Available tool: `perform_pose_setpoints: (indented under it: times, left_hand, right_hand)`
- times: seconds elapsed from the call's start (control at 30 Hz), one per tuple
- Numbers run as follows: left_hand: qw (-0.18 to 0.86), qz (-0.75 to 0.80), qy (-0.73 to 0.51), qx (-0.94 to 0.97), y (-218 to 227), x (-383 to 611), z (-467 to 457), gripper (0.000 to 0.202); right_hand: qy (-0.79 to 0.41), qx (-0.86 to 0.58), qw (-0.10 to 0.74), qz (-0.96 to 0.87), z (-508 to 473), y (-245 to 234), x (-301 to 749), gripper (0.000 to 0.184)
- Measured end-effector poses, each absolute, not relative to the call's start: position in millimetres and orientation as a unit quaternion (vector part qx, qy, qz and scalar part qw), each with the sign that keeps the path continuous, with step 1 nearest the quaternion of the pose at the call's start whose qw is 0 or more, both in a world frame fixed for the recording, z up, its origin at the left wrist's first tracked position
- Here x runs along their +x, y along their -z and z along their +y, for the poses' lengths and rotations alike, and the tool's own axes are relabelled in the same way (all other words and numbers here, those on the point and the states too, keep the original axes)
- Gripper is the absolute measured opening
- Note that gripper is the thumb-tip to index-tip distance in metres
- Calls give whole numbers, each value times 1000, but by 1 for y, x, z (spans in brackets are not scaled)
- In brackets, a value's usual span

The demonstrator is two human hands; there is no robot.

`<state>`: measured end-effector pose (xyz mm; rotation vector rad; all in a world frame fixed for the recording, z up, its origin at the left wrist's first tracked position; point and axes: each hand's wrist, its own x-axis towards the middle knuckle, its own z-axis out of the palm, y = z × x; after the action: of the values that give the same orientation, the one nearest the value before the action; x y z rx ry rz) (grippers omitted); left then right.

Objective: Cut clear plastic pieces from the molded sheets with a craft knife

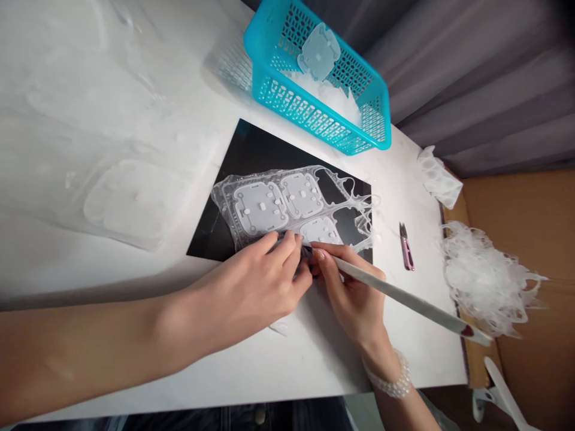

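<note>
On a black mat (238, 140) lies a translucent, rubbery-looking moulded sheet (279, 218) with several rounded-square panels bearing small raised nubs. Its right part is an open web of thin strips. My left hand (265, 278) rests over the near edge of the sheet, fingers bent and pressed together there. My right hand (353, 287), wearing a beaded bracelet, is closed around a long, thin, pale stick-like tool (417, 304) with a dark red mark near its far end. The tool's tip meets the sheet's near edge between both hands, where the fingers hide the contact.
Behind the mat stands a turquoise perforated basket (309, 117) holding translucent pieces. Pink-handled thread snips (406, 246) lie to the right. A heap of translucent scraps (489, 278) is by a cardboard box (530, 239). At left is a clear plastic bag (126, 203) with panels inside.
</note>
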<state>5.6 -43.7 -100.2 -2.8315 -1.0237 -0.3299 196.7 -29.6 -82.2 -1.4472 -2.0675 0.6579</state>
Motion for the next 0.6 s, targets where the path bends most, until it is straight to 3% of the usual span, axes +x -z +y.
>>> perform_pose_setpoints:
  times: [0.6]
  left_hand:
    - [32,-340,113,-933,101,3,-45,41]
  right_hand:
    - [-103,-503,265,-816,-44,85,190,12]
